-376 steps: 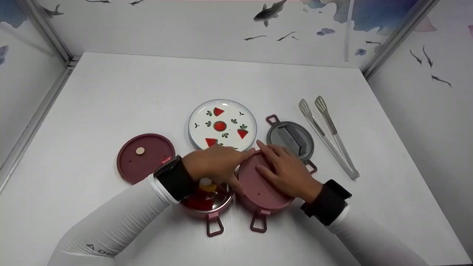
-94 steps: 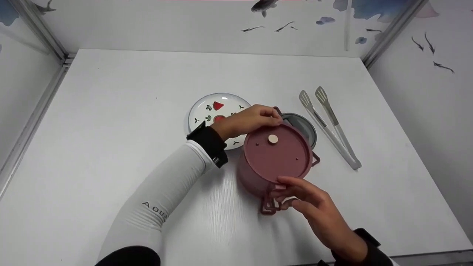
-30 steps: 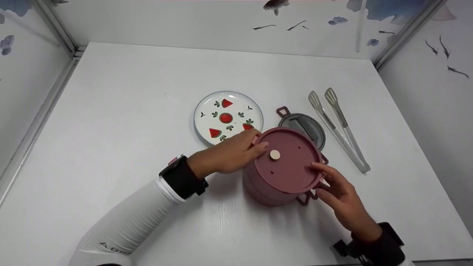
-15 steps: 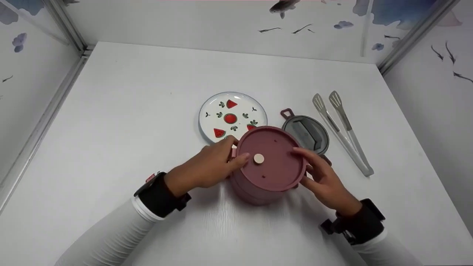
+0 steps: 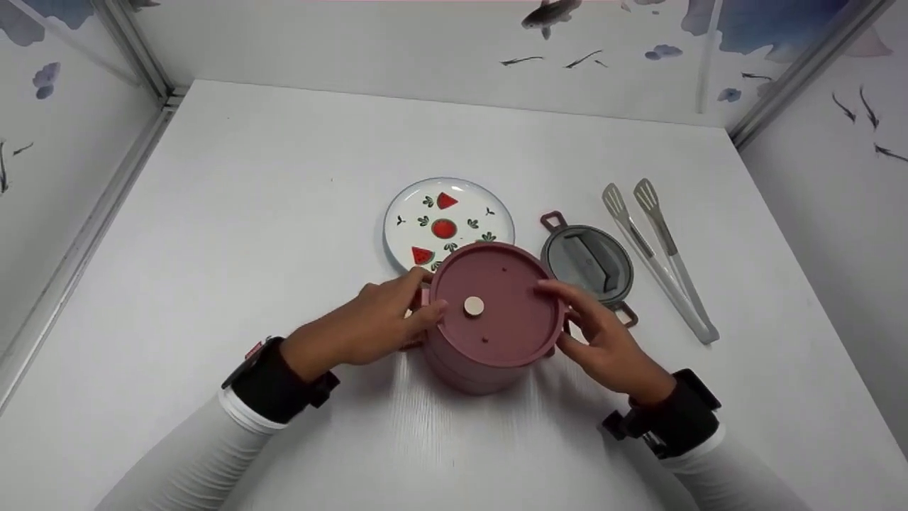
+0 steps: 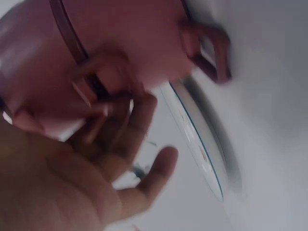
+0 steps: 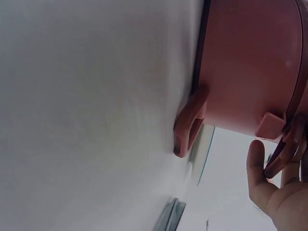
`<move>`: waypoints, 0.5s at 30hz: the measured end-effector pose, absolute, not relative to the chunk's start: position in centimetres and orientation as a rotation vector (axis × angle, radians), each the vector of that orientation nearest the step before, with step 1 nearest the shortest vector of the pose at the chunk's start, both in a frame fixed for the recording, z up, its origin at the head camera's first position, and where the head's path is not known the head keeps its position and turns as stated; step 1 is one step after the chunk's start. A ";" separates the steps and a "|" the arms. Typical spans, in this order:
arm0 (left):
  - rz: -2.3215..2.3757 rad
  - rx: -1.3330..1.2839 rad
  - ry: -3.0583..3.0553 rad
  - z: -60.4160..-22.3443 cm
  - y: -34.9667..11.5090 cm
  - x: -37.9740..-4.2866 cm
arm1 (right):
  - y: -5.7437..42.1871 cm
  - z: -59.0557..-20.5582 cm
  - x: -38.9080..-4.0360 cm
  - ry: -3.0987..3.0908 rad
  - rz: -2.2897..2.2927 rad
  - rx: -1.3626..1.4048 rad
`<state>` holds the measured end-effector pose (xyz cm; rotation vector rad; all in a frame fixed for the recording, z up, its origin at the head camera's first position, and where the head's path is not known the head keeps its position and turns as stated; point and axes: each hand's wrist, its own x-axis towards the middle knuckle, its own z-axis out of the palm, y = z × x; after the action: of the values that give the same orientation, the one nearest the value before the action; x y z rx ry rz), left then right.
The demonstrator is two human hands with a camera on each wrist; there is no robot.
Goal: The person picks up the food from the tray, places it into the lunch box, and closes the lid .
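In the head view a dusky-pink stack of two round pots (image 5: 472,372) stands upright on the white table, topped by a dark red lid (image 5: 518,319) with a cream knob (image 5: 474,306). My left hand (image 5: 369,323) grips its left side, thumb over the lid's rim and fingers at a handle. On the right side, my right hand (image 5: 606,348) holds the upper tier, one finger lying on the lid's edge. The right wrist view shows fingers around the upper handle (image 7: 284,154), with the lower handle (image 7: 187,125) free. The pots' insides are hidden.
Just behind the stack lies a white plate (image 5: 404,238) with watermelon drawings. A round grey lidded dish (image 5: 567,259) with two dark red handles sits to the right, and metal tongs (image 5: 677,284) lie beyond it. White panels border the table.
Two pots stood side by side earlier, with the dark red lid apart at left; now they are stacked under it. Within the last second both hands turned the stack and shifted it left.
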<state>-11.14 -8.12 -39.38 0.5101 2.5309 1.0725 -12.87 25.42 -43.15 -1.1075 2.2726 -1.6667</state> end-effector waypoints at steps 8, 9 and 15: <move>1.145 0.761 2.460 -41.1 -10.3 -11.8 | 26.1 -43.3 -12.8 2.464 -1.572 -1.026; 1.141 0.787 2.483 -41.3 -10.2 -11.9 | 26.2 -43.4 -12.9 2.491 -1.540 -1.017; 1.105 0.850 2.558 -42.1 -9.7 -12.4 | 26.0 -44.1 -12.8 2.546 -1.403 -1.072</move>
<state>-12.41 -9.75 -42.13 0.8495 2.5578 1.1054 -12.79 26.00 -44.06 -1.0719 2.5461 -1.4030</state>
